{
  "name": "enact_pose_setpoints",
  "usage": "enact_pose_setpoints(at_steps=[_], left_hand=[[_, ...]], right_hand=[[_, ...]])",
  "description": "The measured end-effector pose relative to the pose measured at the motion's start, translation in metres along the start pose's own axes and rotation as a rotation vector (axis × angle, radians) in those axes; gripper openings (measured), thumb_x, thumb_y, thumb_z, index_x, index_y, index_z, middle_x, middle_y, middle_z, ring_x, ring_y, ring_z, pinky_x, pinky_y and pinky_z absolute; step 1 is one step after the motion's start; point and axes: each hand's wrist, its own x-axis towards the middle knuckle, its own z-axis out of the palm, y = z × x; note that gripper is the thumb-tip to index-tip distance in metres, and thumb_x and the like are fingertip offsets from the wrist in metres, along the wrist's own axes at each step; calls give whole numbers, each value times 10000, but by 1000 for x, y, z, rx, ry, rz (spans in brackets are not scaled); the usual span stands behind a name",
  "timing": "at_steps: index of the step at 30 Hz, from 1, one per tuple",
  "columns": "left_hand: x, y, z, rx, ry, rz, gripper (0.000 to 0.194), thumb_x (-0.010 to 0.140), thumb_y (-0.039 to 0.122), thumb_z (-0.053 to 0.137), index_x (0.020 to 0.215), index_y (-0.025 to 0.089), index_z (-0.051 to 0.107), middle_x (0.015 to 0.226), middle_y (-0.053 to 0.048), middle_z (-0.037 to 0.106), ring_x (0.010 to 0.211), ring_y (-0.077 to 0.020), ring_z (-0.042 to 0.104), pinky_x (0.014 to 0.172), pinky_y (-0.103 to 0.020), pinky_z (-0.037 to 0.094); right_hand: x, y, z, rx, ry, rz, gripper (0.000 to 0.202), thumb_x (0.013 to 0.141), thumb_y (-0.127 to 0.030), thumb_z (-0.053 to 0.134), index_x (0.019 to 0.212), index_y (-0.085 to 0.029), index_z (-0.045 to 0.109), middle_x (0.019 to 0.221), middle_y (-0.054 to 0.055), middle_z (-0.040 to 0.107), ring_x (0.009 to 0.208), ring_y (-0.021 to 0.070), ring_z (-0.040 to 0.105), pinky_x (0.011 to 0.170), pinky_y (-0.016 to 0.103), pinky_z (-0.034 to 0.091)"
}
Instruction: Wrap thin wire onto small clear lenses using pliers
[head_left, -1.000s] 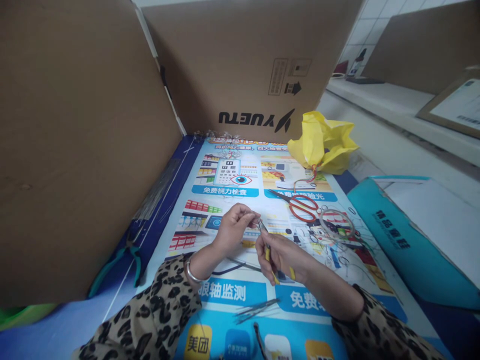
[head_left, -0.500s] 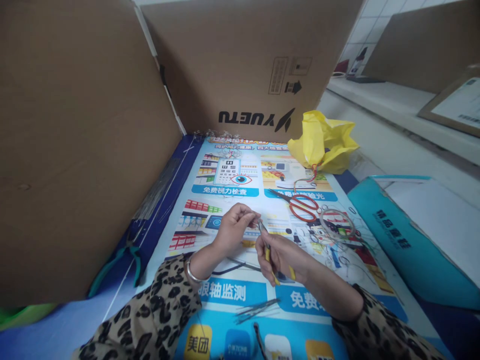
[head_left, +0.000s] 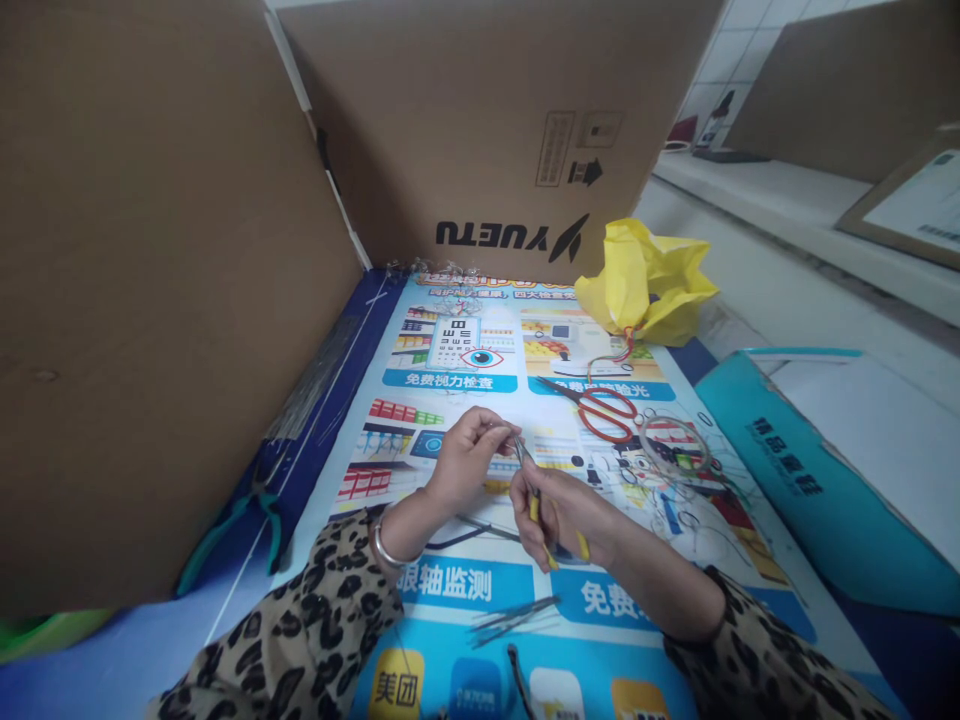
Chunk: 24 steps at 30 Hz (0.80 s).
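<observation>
Over the middle of the printed poster (head_left: 442,470), my right hand (head_left: 555,510) grips a pair of yellow-handled pliers (head_left: 534,505), their jaws pointing up and away from me. My left hand (head_left: 474,455) is closed in a pinch right at the plier tips. Something thin, like a piece of wire, shows faintly between its fingers; most of it is hidden. Below my hands lies a small bundle of thin dark wire pieces (head_left: 514,620). Dark strips (head_left: 472,535) rest on the poster beneath my wrists.
Red-handled scissors (head_left: 606,415) and a wire coil (head_left: 675,447) lie to the right, near a yellow crumpled wrapping (head_left: 645,285). Teal pliers (head_left: 238,530) and straight wires (head_left: 311,385) are at left. Cardboard panels (head_left: 480,130) wall the back and left; a teal box (head_left: 817,480) stands right.
Barely anything differs. My hands and the pliers keep nearly the same place, with only a very slight shift of my right hand.
</observation>
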Motion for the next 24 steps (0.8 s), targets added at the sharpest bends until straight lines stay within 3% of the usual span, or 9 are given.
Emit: enact_pose_setpoints(at_steps=[24], left_hand=[[1,-3,0,2,-5,3,98,803,255,531,792,158,513,809,-45,653,619,-103,563,624,-264,469]], right_hand=[[2,2,-1,33,-4,0,470,838,-614,287,738,-188,457,450,-41,504,363,137,529,335,221,376]])
